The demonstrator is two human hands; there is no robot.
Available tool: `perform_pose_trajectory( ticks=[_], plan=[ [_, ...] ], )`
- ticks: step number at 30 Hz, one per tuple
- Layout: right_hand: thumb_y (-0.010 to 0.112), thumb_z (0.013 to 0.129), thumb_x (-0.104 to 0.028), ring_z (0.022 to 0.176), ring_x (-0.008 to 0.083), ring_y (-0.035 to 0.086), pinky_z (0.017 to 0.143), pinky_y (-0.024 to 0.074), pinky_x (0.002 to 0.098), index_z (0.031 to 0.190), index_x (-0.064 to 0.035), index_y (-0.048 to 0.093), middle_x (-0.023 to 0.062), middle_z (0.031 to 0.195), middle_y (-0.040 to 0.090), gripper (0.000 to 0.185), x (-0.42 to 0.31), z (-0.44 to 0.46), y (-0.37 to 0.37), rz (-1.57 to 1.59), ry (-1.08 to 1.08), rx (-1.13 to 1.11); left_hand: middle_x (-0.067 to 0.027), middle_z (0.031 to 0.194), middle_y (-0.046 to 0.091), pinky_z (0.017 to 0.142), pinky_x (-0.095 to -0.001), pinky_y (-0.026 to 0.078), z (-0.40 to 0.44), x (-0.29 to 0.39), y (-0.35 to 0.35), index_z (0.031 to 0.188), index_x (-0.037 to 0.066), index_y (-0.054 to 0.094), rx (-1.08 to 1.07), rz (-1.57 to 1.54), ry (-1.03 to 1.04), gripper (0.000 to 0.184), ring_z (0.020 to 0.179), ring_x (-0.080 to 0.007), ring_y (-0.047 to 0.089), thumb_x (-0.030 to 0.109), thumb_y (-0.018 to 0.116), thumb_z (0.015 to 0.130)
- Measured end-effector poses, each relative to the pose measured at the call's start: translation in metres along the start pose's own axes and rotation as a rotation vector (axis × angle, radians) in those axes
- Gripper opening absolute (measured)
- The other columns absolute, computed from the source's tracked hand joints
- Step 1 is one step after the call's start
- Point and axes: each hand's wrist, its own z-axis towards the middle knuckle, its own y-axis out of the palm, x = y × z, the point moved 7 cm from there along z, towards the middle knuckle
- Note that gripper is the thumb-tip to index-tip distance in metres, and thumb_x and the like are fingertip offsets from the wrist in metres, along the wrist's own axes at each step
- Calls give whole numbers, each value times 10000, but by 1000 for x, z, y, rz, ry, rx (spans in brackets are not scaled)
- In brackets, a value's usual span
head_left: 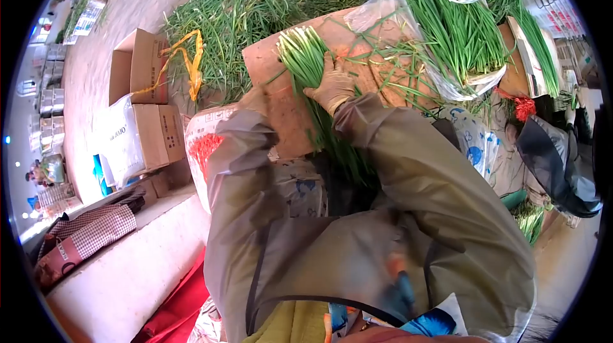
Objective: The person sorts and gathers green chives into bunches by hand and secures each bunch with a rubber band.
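My right hand (pixel 333 85), in a tan glove, is closed round a bunch of green chives (pixel 303 55). The pale cut ends point up and away from me, and the long leaves hang down over the near edge of a brown board (pixel 274 68). My left hand (pixel 255 101), smeared by motion, is beside the board's left edge, apart from the bunch. Its fingers do not show clearly. Under my left forearm, a tuft of red ties (pixel 204 146) lies on a white printed sack (pixel 196 127). Loose leaf scraps (pixel 402 78) are scattered on the board's right part.
A large heap of loose greens (pixel 255 4) lies beyond the board. To the right, a clear plastic bag (pixel 472 84) holds many chives. Cardboard boxes (pixel 159 135) and a yellow strap (pixel 193 65) are at left. More red ties (pixel 525 109) hang at right.
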Motion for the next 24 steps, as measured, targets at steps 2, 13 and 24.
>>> perform_pose_trajectory(
  ticks=[2,13,24],
  plan=[
    [729,598,-498,1160,345,449,918,406,427,1411,-54,160,213,1322,358,1088,0,1,0,24,20,-68,-100,843,653,627,-319,472,-53,57,-67,869,35,633,-190,125,-339,252,754,-218,628,277,595,810],
    [729,602,-518,1239,354,347,946,387,421,1393,-71,196,211,1326,352,1053,0,1,4,66,-15,18,-82,783,581,649,-295,439,-60,215,-109,886,22,580,-10,-136,515,224,760,-143,561,243,573,851],
    [727,578,-435,1177,337,388,906,406,434,1375,-43,209,187,1221,424,1028,5,6,10,83,-50,40,-7,805,634,645,-222,434,-35,197,-45,1114,75,590,-187,-1112,-6,294,725,-80,550,109,618,823]
  ],
)
